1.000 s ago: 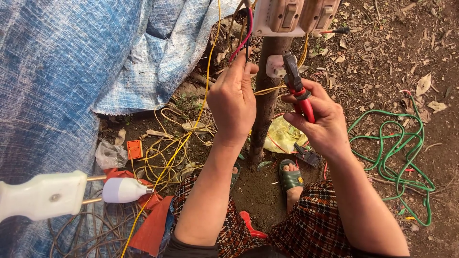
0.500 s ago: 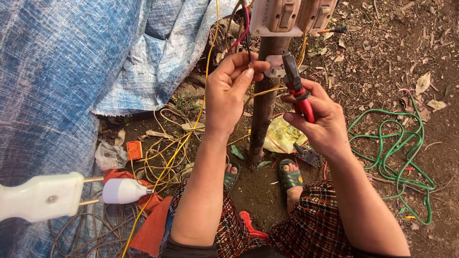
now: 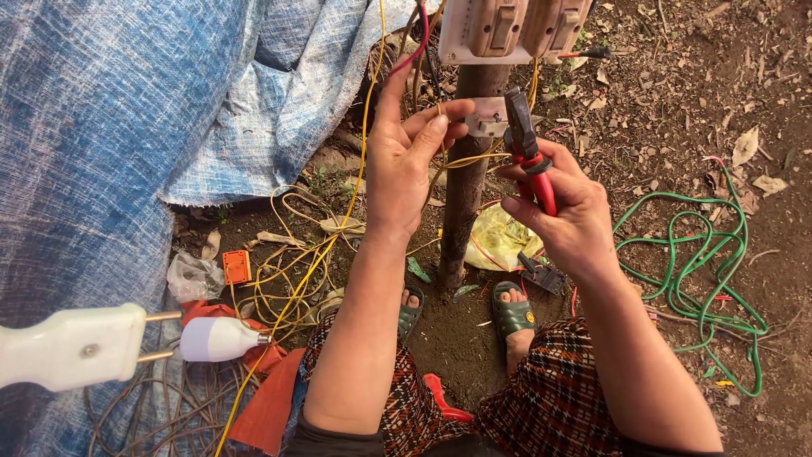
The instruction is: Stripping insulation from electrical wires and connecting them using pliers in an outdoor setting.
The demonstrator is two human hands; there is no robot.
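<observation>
Here the left hand (image 3: 404, 165) pinches a thin yellow wire (image 3: 366, 127) between thumb and fingertips — best kept taut. The right hand (image 3: 565, 211), fingers wrapped round the red-handled pliers (image 3: 526, 145), should bring the nose in squarely by the wooden post (image 3: 467, 195).

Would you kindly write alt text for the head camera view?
A left hand pinches a yellow wire at a wooden post while the right hand grips red-handled pliers. Green cable coils on the dirt.
</observation>
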